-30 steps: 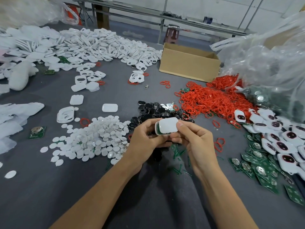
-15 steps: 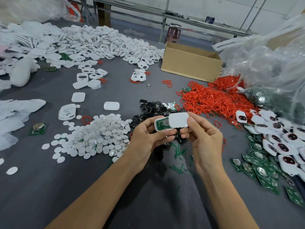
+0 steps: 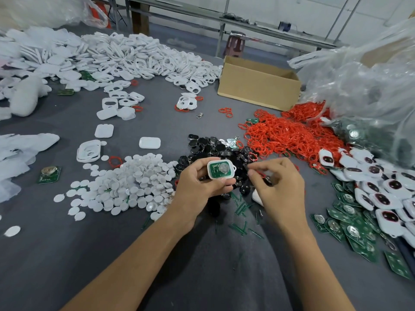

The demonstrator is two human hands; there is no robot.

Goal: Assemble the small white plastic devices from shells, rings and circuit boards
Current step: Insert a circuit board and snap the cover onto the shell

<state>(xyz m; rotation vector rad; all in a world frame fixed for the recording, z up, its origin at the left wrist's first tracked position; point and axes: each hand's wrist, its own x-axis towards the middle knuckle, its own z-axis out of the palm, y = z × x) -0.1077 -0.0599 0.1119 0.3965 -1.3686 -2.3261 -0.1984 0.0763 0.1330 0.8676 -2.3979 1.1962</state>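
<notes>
- Shell of white rounded plastic (image 3: 209, 173), green circuit board (image 3: 216, 171) exposed: likely light, stiff, slick; hold by rim.
- Left grip (image 3: 197, 187) pinches it; right grip (image 3: 276, 185) curled, contents unclear.

The left grip (image 3: 199, 187) holds a white shell (image 3: 221, 169) open side up, a green circuit board with a round silver cell seated inside it. Just beside it, the right grip (image 3: 276, 182) curls its fingers over the pile of black parts (image 3: 213, 147); blur hides whether they pinch one. On the grey bench (image 3: 67, 254), white discs (image 3: 134, 182) lie heaped to the left. Red rings (image 3: 285, 133) spread to the right, near loose circuit boards (image 3: 350, 223). Farther back stands a cardboard box (image 3: 258, 84).
</notes>
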